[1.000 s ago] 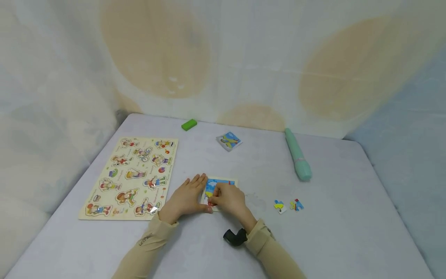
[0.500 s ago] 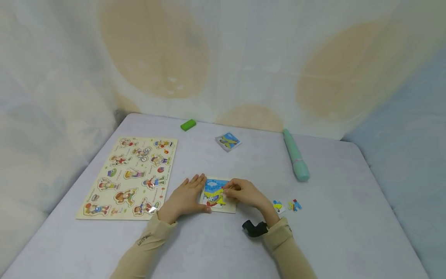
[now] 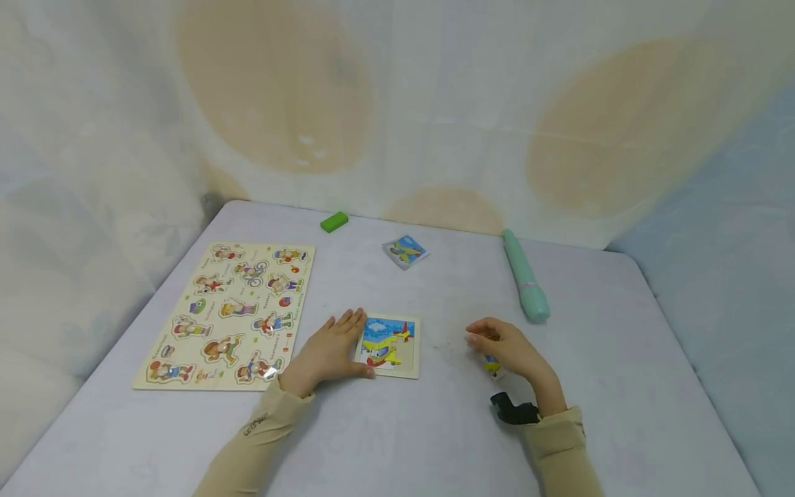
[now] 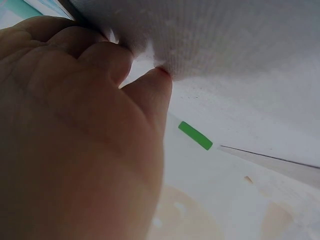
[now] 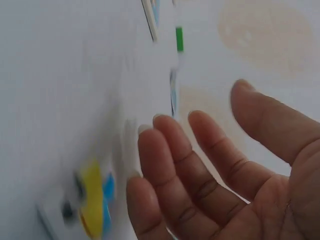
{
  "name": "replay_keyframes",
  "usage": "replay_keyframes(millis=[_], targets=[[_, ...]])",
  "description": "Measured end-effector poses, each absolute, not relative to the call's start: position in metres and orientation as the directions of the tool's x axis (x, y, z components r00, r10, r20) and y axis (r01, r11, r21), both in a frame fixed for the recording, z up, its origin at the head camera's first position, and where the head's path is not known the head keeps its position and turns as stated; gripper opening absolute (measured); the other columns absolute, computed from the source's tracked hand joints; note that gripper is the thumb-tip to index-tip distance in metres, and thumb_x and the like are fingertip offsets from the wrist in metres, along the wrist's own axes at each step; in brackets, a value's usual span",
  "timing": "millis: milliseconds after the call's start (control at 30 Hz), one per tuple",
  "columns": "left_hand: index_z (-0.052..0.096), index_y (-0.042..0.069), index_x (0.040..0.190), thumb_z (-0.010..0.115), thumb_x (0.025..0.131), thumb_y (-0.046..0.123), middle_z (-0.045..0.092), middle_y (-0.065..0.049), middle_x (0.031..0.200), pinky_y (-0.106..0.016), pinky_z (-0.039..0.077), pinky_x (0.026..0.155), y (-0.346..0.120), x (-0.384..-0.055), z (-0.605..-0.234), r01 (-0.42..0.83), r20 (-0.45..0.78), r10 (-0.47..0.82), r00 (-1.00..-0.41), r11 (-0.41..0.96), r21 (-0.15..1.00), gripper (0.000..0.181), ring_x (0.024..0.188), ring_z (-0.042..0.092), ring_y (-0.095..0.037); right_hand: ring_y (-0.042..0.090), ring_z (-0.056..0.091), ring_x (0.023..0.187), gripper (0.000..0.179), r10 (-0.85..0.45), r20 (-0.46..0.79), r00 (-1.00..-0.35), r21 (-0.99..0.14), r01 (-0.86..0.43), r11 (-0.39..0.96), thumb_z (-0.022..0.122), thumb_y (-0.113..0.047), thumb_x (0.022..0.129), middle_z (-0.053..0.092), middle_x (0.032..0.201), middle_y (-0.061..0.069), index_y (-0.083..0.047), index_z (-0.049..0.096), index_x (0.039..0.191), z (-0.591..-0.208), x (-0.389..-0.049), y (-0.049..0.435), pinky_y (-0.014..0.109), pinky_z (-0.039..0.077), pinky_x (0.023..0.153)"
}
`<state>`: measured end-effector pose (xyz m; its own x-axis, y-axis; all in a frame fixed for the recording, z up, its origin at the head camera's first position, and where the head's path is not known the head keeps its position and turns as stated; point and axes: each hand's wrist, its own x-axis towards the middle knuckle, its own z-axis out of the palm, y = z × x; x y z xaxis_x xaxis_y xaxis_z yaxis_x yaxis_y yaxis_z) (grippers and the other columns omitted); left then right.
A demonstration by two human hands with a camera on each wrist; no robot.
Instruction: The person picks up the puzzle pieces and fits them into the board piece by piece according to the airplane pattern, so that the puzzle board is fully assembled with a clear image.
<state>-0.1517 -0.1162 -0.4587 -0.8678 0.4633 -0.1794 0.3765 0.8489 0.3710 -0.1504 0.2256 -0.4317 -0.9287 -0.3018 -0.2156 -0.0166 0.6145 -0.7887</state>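
A small framed jigsaw puzzle (image 3: 418, 359) lies flat in the middle of the table, its picture a yellow plane with a red tail on blue. Along its left edge rests my left hand (image 3: 328, 353), fingers straight and thumb at the lower corner. To the right, my right hand (image 3: 512, 352) hovers low over the table, fingers slightly bent and holding nothing. Partly under it lies a loose puzzle piece (image 3: 493, 366) in yellow, blue and white. That piece (image 5: 92, 200) appears blurred below the fingers in the right wrist view. The second loose piece is hidden behind the right hand.
A large puzzle board (image 3: 232, 345) with cartoon children lies at the left. Toward the back are a green block (image 3: 334, 221) and a small plane picture (image 3: 406, 251). A long mint-green tapered object (image 3: 526, 276) lies at the right rear. Cloth walls border the table.
My right hand has come off the jigsaw puzzle and moved right to the loose pieces, its fingers opening. The puzzle is now uncovered. My left hand has stayed at its edge.
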Motion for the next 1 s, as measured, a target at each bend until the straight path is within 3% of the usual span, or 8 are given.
replay_keyframes(millis=[267,567,833,1000], targets=[[0.028,0.0,0.151,0.076,0.074,0.055,0.025,-0.014,0.16,-0.052,0.019,0.121,-0.117,-0.15,-0.459,0.369,-0.179,0.457,-0.871,0.85,0.376,0.106,0.149,0.02,-0.033,0.029,0.062,0.106,0.044,-0.245,-0.24,-0.939,-0.732,0.009,0.681,0.058,-0.029,0.097,0.065,0.117,0.017,0.0,0.056,0.128,-0.428,-0.143,0.268,0.033,0.052,0.082],[0.029,0.0,0.151,0.075,0.074,0.057,0.025,-0.014,0.16,-0.053,0.021,0.121,-0.121,-0.148,-0.462,0.373,-0.168,0.454,-0.875,0.854,0.363,0.106,0.149,0.021,-0.033,0.036,0.061,0.108,0.048,-0.14,-0.302,-0.943,-0.644,0.094,0.759,0.067,-0.023,0.091,0.065,0.115,0.02,0.003,0.054,0.129,-0.422,-0.132,0.296,0.041,0.053,0.082],[0.029,0.0,0.151,0.075,0.075,0.056,0.025,-0.014,0.16,-0.053,0.02,0.121,-0.119,-0.149,-0.459,0.379,-0.165,0.462,-0.871,0.848,0.369,0.105,0.149,0.02,-0.033,0.022,0.052,0.087,0.056,-0.104,-0.339,-0.935,-0.591,0.126,0.796,0.079,-0.011,0.075,0.054,0.098,0.012,0.002,0.055,0.123,-0.421,-0.131,0.285,0.028,0.042,0.07],[0.028,0.001,0.151,0.075,0.075,0.057,0.024,-0.014,0.16,-0.052,0.02,0.121,-0.118,-0.151,-0.461,0.385,-0.16,0.465,-0.871,0.848,0.366,0.106,0.15,0.02,-0.032,0.022,0.052,0.082,0.053,-0.048,-0.306,-0.951,-0.515,0.123,0.848,0.079,-0.009,0.072,0.055,0.095,0.012,0.0,0.057,0.119,-0.421,-0.131,0.275,0.028,0.042,0.065]])
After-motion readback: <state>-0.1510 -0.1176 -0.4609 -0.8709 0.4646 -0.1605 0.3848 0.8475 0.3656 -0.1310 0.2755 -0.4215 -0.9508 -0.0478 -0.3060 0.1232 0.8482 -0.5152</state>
